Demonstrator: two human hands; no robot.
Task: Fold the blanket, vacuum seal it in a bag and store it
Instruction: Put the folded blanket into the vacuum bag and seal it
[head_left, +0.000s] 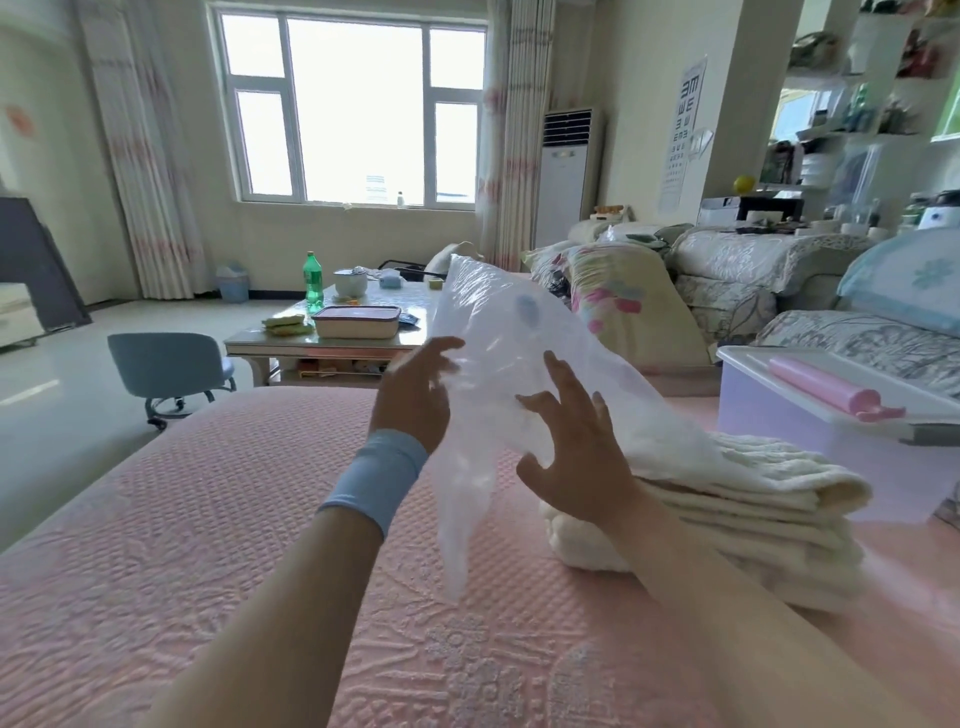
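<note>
While aloft, vacuum bag (498, 332) empty.

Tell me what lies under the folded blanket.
The folded blanket sits on the pink bed cover; nothing else shows at its edges. The patch beneath the stack is hidden, and the clear bag screens its upper left part.

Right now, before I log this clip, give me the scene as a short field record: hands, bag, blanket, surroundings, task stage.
bag: clear, raised above the pink bed cover, looks empty
left hand: at the bag's left side, fingers spread; grip unclear
right hand: fingers spread against the bag
blanket: folded, on the bed cover, right of the hands
storage box: behind the blanket, pink cylinder on its lid
stage: blanket folded, not yet bagged
</note>
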